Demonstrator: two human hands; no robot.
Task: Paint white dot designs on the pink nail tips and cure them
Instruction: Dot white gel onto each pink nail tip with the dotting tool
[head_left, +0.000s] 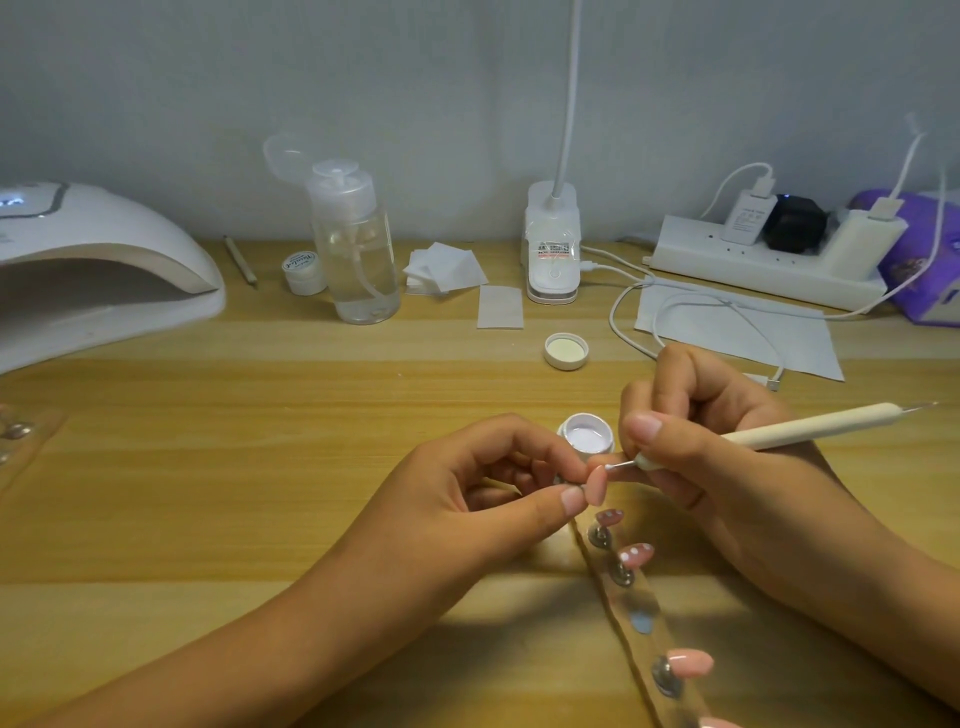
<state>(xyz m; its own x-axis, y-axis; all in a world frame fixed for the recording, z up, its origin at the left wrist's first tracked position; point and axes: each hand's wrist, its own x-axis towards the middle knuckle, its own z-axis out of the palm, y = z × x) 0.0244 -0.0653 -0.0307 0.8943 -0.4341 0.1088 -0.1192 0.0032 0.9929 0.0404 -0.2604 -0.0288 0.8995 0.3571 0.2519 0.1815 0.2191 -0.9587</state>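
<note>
Two dotted tips (636, 555) sit on the clear strip (631, 597), a plain tip (688, 662) lower down. L hand (498, 493) pinches a pink nail tip (597, 486) just in front of the open white gel pot (587, 434); R hand (727, 467) grips the dotting tool (810, 425) pen-style — ball end touching that tip. Best done w/ light, straight-down dabs, wrists braced on the table (260, 467) — no dragging, even spacing.

Held nail tip (597, 486): plain pink, upright, above the clear strip's (644, 618) far end.
Dotted nail tips (636, 555): two, white-dotted, on the strip's studs.
Plain nail tip (690, 662): undotted, nearer along the strip.
Dotting tool (810, 426): cream, its point at the held nail tip's top.
White paint jar (586, 435): open, just behind.
Curing lamp (93, 260): white, far left.
</note>
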